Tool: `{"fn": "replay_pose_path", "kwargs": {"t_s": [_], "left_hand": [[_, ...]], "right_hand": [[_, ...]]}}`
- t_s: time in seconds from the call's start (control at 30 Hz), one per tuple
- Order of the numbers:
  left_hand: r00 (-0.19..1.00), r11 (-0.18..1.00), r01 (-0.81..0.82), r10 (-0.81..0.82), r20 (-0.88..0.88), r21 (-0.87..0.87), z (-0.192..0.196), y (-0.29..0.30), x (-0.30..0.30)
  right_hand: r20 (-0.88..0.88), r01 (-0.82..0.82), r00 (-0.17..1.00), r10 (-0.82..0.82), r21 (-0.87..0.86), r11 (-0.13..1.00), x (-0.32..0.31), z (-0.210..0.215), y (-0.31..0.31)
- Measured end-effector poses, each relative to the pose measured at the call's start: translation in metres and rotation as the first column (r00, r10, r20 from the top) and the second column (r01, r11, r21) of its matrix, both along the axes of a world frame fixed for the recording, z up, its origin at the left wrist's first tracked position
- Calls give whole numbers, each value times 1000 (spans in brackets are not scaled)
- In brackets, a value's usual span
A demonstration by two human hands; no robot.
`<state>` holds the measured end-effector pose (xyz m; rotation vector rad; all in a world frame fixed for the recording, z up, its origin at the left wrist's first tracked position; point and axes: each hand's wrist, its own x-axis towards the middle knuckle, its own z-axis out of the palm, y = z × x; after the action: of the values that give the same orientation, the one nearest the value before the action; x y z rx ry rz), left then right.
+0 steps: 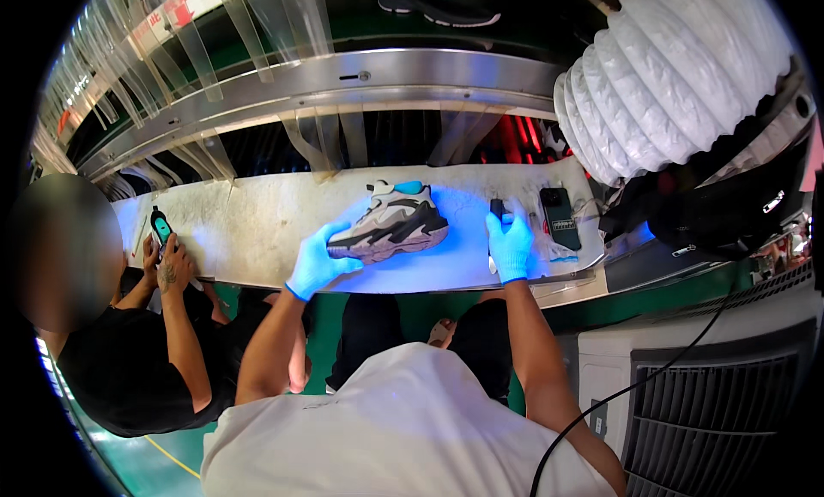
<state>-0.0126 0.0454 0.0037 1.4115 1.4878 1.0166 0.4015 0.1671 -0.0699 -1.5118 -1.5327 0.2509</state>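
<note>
A grey and white sneaker [390, 224] with a black-trimmed chunky sole and a turquoise lining lies tilted on the pale work surface. My left hand [319, 261], in a glove that glows blue, grips it at the toe, thumb along the sole. To the right of the shoe, my right hand [511, 242], gloved too, is closed around a slim tool with a black end [497, 208] poking out above the fingers. Its kind is not clear, as the glove covers most of it. Blue light falls over both gloves, the shoe and the surface between them.
A black phone [560, 218] lies right of my right hand. A metal rail [343, 81] with clear plastic strips runs behind the pale bench [257, 214]. A white ribbed duct [669, 76] hangs at upper right. On my left, a co-worker holds a turquoise-and-black shoe [160, 226].
</note>
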Motion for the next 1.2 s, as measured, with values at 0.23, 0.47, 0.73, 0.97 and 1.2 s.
{"fn": "replay_pose_path", "kwargs": {"t_s": [0.23, 0.47, 0.73, 0.97, 1.2], "left_hand": [[628, 951, -303, 246, 739, -59, 24, 1, 39], [876, 620, -429, 109, 470, 657, 253, 16, 22], [484, 145, 271, 834, -265, 952, 466, 209, 20], [333, 471, 366, 739, -586, 803, 455, 396, 2], [612, 300, 166, 715, -337, 939, 359, 294, 2]], "right_hand": [[-97, 38, 993, -60, -211, 977, -5, 16, -6], [-118, 3, 993, -30, -225, 974, -10, 2, 3], [-87, -50, 995, 40, -117, 992, -9, 17, -15], [107, -101, 989, 102, -20, 995, -4, 4, -3], [-36, -77, 997, 70, -250, 965, -19, 14, 2]]}}
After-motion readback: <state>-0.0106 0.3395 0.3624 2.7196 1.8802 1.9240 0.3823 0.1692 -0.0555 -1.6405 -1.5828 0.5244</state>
